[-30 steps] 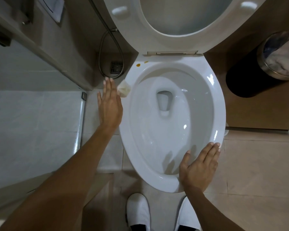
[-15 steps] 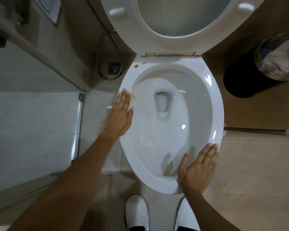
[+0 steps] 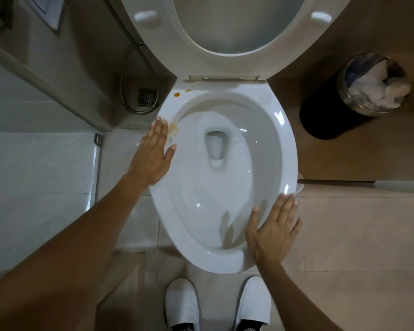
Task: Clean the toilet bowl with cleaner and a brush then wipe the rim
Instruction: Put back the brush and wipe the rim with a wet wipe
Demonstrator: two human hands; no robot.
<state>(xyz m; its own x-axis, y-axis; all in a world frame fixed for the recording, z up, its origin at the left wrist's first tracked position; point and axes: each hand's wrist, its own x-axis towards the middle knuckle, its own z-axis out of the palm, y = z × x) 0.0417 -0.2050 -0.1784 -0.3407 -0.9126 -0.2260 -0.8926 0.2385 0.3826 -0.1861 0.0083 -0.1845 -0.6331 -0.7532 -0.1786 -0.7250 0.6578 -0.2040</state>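
The white toilet bowl [image 3: 282, 139] stands open with its seat and lid [image 3: 167, 44] raised. My left hand [image 3: 151, 154] lies flat on the left rim, fingers straight and together, thumb over the inner edge. A brown smear [image 3: 173, 129] marks the rim just past its fingertips, and two small brown spots [image 3: 176, 94] sit near the hinge. Whether a tissue lies under that palm cannot be told. My right hand [image 3: 272, 232] rests flat on the front right rim, fingers straight. No cleaner bottle or brush is plainly in view.
A dark round bin [image 3: 344, 111] full of crumpled white paper stands at the right. A metal hose [image 3: 125, 91] and a floor drain [image 3: 148, 96] lie left of the bowl, beside a glass partition [image 3: 95, 173]. My white slippers [image 3: 182, 304] stand before the bowl.
My left hand, which held a white tissue wad beside the rim, has come down flat onto the left rim, and a brown smear now shows there. The right hand has barely moved.
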